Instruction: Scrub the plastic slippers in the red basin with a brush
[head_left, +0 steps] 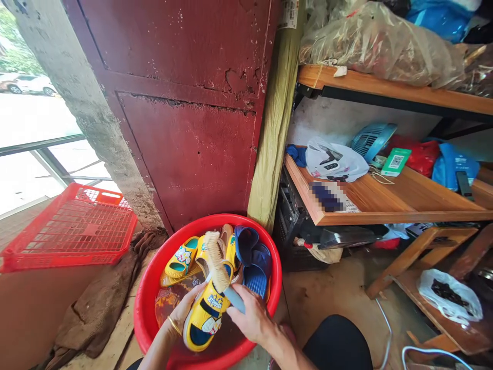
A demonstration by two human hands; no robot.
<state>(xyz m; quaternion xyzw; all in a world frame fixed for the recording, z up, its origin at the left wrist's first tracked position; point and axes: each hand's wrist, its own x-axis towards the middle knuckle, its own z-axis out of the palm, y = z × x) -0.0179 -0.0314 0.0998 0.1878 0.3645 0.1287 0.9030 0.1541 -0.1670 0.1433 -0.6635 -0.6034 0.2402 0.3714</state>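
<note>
A yellow cartoon sandal [206, 316] is gripped along its side by my left hand [184, 309], held over the red basin [140, 293]. My right hand [249, 312] is wrapped around the grey handle of a scrub brush [216, 262]; its pale bristles lie against or just above the sandal's upper part. I cannot tell whether they press on it. Beyond my hands, another yellow sandal [180, 263] rests in the basin at the left. Dark blue slippers [254, 277] sit at the right side, and brownish water shows at the bottom.
A red plastic crate [77, 231] stands at the left, beside a brown cloth [100, 303] on the floor. Behind the basin is a dark red door [188, 154]. Wooden shelves [385, 205] with bags and a blue fan [372, 140] are at right, near a wooden chair [427, 303].
</note>
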